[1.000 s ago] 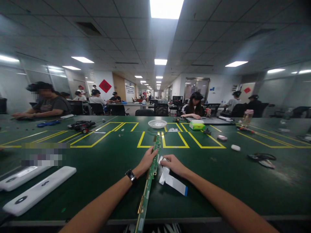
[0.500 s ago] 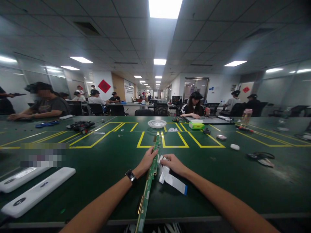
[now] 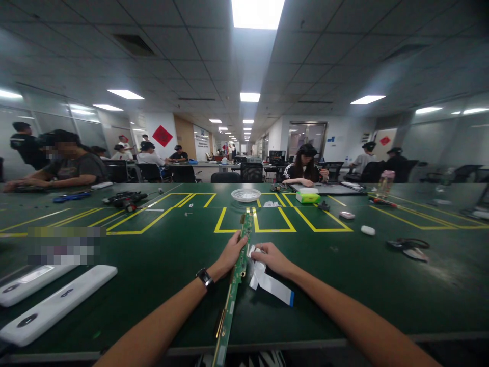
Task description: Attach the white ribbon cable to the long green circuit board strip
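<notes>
A long narrow green circuit board [image 3: 233, 295] lies on the green table [image 3: 160, 265], running from the near edge away from me. My left hand [image 3: 230, 253], a watch on its wrist, rests on the board's left side with fingers closed against it. My right hand [image 3: 270, 258] sits just right of the board, fingers pinched on the upper end of a white flat ribbon cable [image 3: 269, 283] with a blue tip. The cable trails toward me and to the right across the table.
Two white bars [image 3: 53, 306] lie at the near left. A white bowl [image 3: 246, 194], a green box [image 3: 309, 197], small white parts [image 3: 368, 230] and black cables [image 3: 408, 244] lie beyond. Tools [image 3: 124, 198] sit far left. Several people sit at the table's far side and behind.
Both hands and the board stay in place. The view has shifted slightly, and a person has come into view at the far left.
</notes>
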Available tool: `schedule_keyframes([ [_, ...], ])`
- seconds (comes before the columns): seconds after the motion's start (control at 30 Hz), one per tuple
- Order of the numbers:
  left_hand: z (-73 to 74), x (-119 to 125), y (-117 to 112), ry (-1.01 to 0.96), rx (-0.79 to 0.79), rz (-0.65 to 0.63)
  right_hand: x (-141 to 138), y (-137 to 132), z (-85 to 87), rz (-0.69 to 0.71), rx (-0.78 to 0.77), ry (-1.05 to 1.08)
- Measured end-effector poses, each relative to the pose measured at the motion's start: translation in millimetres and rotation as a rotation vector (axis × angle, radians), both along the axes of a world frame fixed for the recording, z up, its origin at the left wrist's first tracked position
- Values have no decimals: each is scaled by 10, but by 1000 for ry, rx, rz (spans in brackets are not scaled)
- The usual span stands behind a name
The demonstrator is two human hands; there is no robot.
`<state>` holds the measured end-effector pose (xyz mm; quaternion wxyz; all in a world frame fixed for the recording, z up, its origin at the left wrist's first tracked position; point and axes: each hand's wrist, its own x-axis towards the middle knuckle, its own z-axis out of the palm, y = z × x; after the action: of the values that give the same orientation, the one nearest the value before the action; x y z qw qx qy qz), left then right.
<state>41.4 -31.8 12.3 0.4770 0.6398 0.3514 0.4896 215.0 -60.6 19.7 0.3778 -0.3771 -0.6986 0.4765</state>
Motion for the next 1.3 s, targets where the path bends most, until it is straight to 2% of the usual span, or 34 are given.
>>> schedule_keyframes([
  [0.1, 1, -4, -10, 16, -3, -27, 1, -8, 6, 12, -18, -1],
  [0.23, 12, -19, -63, 49, -29, -136, 15, 0, -24, 88, -56, 5],
  [0.4, 11, -25, -129, 55, -35, -136, 46, 31, -70, 160, -67, 27],
  [0.67, -39, 25, -155, -22, -234, -203, 61, 10, -29, 191, -65, 29],
  [0.9, 25, 3, -123, 23, -49, -50, 60, 41, -75, 121, 11, -50],
  [1.03, -22, -18, -47, 31, -17, -119, 64, 20, -2, 170, 61, -72],
  [1.13, -47, -59, 17, 60, -3, -186, 87, 35, 43, 147, 141, -137],
  [1.2, -41, -107, 56, 155, 10, -161, 115, 68, 44, 125, 212, -186],
  [1.3, -4, -194, 107, 361, 90, -37, 167, 141, 5, 61, 297, -259],
])
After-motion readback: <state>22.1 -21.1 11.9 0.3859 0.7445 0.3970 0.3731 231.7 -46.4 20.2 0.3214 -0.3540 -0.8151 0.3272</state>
